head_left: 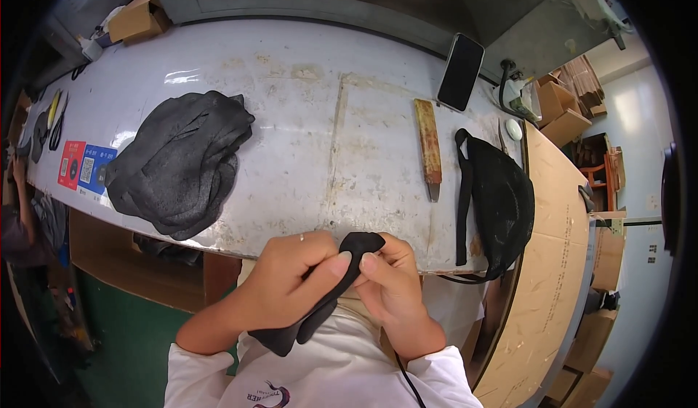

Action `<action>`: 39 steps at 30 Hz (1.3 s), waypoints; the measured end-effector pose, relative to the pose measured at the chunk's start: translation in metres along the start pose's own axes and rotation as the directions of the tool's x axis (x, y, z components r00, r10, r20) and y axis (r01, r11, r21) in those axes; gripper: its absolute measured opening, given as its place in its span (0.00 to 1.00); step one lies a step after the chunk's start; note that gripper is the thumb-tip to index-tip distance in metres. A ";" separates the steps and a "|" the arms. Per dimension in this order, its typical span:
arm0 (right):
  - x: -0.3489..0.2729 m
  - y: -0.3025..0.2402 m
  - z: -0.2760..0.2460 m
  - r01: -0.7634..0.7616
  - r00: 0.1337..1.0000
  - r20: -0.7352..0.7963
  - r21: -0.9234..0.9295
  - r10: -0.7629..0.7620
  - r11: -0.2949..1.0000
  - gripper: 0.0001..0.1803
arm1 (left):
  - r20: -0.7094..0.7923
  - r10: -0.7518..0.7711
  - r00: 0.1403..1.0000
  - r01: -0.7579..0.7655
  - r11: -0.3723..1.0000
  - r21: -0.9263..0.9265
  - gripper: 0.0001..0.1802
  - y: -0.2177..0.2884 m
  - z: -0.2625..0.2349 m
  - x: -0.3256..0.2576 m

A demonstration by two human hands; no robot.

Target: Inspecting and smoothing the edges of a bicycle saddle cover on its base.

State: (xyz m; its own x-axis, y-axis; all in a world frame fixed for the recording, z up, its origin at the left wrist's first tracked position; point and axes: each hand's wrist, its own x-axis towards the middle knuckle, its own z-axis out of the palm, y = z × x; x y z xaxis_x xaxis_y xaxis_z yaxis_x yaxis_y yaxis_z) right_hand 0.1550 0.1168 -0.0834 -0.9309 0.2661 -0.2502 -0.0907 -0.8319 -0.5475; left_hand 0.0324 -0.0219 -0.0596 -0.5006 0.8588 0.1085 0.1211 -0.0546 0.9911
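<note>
Close to my body, at the near table edge, both hands are closed on a soft black piece of fabric or leather (362, 243). My left hand (299, 264) pinches it with the thumb on top. From the other side, my right hand (390, 279) grips its upper end between thumb and fingers. The lower part of the piece hangs below my left hand in loose folds. What it is made into cannot be told. Farther left, a crumpled heap of dark grey-black material (178, 164) lies on the white table (291, 146), apart from my hands.
To the right lie a worn flat tool with a metal tip (429, 143), a black mesh pouch-like thing with a strap (502, 201) and a phone (461, 71). Cardboard (549, 263) borders the right side. Scissors (58, 121) lie far left, near another person's arm (23, 197).
</note>
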 end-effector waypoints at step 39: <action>-0.015 -0.006 0.031 0.250 0.965 0.238 -0.729 -0.108 0.637 0.22 | -0.336 -0.002 0.942 -0.002 1.000 -0.011 0.14 -0.002 -0.002 -0.001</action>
State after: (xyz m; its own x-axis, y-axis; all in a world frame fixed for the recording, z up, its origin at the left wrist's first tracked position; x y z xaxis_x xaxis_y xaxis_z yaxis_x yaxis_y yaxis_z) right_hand 0.1589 0.1029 -0.0518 -0.9730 0.2307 0.0071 -0.0330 -0.1089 -0.9935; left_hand 0.0309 -0.0239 -0.0614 -0.7598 0.6379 0.1257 0.1124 -0.0617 0.9918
